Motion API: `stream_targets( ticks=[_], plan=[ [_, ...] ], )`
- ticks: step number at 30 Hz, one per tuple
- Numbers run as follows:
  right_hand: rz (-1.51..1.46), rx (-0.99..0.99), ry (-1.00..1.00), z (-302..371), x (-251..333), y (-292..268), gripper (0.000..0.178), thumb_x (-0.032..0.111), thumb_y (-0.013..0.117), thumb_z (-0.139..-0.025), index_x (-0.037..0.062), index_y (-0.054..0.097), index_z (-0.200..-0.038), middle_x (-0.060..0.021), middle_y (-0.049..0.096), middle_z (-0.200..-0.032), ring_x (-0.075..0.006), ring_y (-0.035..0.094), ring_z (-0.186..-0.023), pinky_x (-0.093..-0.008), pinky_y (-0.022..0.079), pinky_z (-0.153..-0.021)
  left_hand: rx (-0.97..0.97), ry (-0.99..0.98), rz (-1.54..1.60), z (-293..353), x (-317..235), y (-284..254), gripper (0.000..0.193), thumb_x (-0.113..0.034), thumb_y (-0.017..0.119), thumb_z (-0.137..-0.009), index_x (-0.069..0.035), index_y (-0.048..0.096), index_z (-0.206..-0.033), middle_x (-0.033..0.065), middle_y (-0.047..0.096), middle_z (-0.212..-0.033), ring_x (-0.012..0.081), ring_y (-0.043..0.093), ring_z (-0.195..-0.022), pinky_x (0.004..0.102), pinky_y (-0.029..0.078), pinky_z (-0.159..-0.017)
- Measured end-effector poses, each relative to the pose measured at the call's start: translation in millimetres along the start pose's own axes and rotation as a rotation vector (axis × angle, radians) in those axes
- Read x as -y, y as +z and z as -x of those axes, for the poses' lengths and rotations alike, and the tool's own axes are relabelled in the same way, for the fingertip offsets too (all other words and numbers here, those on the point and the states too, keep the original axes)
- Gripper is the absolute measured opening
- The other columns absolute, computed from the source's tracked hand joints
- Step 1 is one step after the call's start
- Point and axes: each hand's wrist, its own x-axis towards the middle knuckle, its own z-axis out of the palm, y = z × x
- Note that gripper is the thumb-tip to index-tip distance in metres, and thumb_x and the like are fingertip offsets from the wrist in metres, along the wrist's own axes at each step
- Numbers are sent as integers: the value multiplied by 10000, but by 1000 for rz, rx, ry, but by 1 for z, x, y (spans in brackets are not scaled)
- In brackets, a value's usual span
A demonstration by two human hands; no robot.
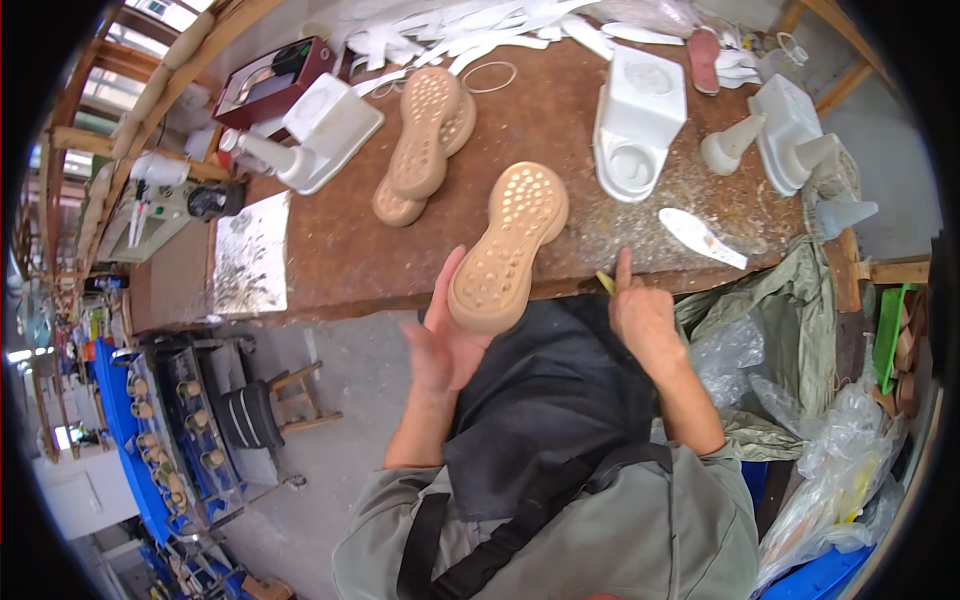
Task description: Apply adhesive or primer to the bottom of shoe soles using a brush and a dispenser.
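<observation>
A tan shoe sole [512,245], its pitted inner face up, is tilted over the table's front edge. My left hand [442,345] supports its near end from the left and below; the thumb is apart and smeared by motion. To the right, my right hand [648,320] has its index finger stretched forward and the other fingers curled. A small yellowish thing [606,283] pokes out from those fingers, its kind unclear. Two more tan soles, the upper one [424,130] lying across a lower one [394,206], are farther back. A white insole-shaped piece [702,238] lies right of my right hand.
White dispensers stand on the brown table [350,245], at left [330,130], centre right [643,110] and far right [785,125]. Piled white strips [450,35] line the back. A green cloth-lined bin [815,320] with clear plastic adjoins the right side. A shoe rack [195,430] stands left.
</observation>
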Motion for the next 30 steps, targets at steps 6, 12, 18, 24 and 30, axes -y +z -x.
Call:
stream_targets(
  ticks=[6,12,18,24,30],
  plan=[
    [54,-21,70,8,8,10,582,185,545,-830,-133,385,-1289,-148,616,-703,-284,608,-539,-383,484,-486,-116,341,-607,10,22,-24,895,-2,774,-646,-28,224,-1352,170,337,-1373,239,408,-1248,389,352,-1039],
    [-333,-102,32,24,5,-38,269,203,606,-836,45,594,-1053,-178,630,-762,-360,619,-670,-416,487,-597,173,938,-1236,13,5,-29,992,-136,861,-576,-44,228,-1334,229,322,-1350,324,387,-1256,419,374,-1020],
    [-615,-220,87,17,23,-58,137,139,607,-850,23,582,-919,-188,621,-768,-356,618,-711,-371,472,-632,243,1509,-1442,13,-41,7,932,-230,839,-645,-15,227,-1315,293,340,-1305,380,434,-1207,420,484,-917],
    [-620,-240,13,17,29,-61,156,179,616,-844,24,610,-857,-211,622,-762,-404,607,-739,-428,474,-631,136,1508,-1242,-8,-82,3,944,-202,828,-624,-11,204,-1306,257,387,-1235,354,454,-1181,420,397,-993],
    [-633,-238,-32,16,34,-67,195,200,625,-831,17,625,-898,-221,627,-764,-398,618,-737,-426,486,-640,-116,1474,-908,-92,-195,21,829,-175,811,-634,-6,295,-1261,167,445,-1229,229,499,-1112,356,429,-923]
  ],
)
